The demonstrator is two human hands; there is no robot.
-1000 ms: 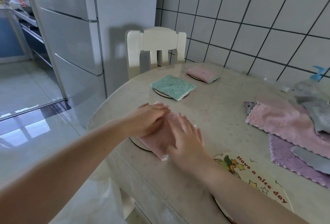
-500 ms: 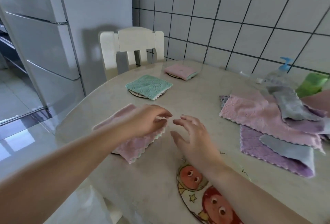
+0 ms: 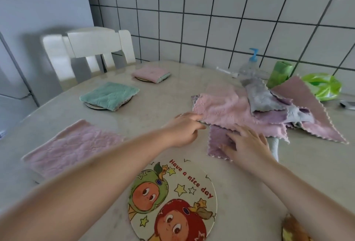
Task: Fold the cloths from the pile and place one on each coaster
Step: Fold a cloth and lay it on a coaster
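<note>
A pile of loose cloths [image 3: 269, 110] lies at the right of the table, a pink cloth [image 3: 226, 110] on top. My left hand [image 3: 182, 131] touches the pink cloth's near-left corner, fingers extended. My right hand [image 3: 247, 144] rests flat on a purple cloth [image 3: 217, 140] at the pile's front. Three folded cloths lie on coasters: a pink one [image 3: 71, 148] at the near left, a green one [image 3: 109, 95] farther back, and a small pink one [image 3: 150, 73] at the far end. A bare round cartoon coaster [image 3: 172, 200] sits in front of me.
A white chair [image 3: 90, 52] stands behind the table [image 3: 153, 117] at the left. By the tiled wall at the right stand a pump bottle [image 3: 249, 65], a green roll [image 3: 280, 74] and a green-patterned dish [image 3: 322, 86]. Another coaster's edge [image 3: 292, 229] shows at the bottom right.
Both hands left the folded pink cloth on the near-left coaster and moved right to the pile. My view turned right with them.
</note>
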